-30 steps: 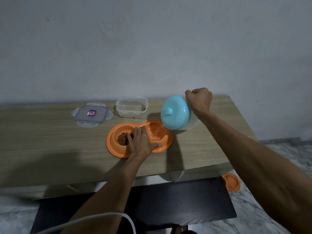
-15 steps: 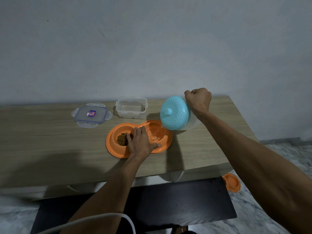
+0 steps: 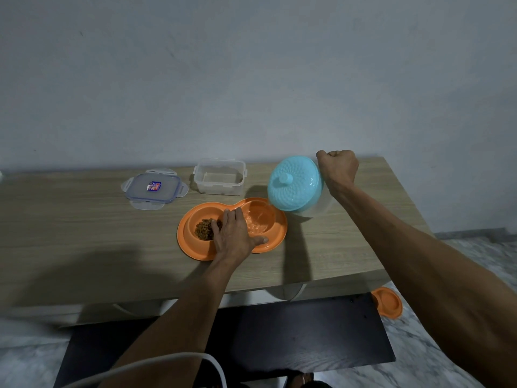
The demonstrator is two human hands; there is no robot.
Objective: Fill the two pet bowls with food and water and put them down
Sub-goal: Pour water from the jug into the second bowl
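An orange double pet bowl (image 3: pixel 187 237) lies on the wooden table (image 3: pixel 84 242). Its left cup holds brown kibble (image 3: pixel 203 229); its right cup (image 3: pixel 258 219) holds clear water. My left hand (image 3: pixel 233 233) lies flat on the bowl's middle, fingers spread, thumb on the near rim. My right hand (image 3: pixel 338 166) is closed on the handle of a clear water jug with a light-blue lid (image 3: pixel 295 186), tilted towards the right cup, its lip just above the cup's far rim.
A clear plastic food box (image 3: pixel 219 177) stands behind the bowl, its snap lid (image 3: pixel 152 189) lying to the left. A second orange bowl (image 3: pixel 387 302) sits on the floor at the right, beside a dark mat (image 3: pixel 293 337) under the table edge.
The water stream seen one second ago has stopped. The jug has tipped back slightly. My left hand stays on the bowl.
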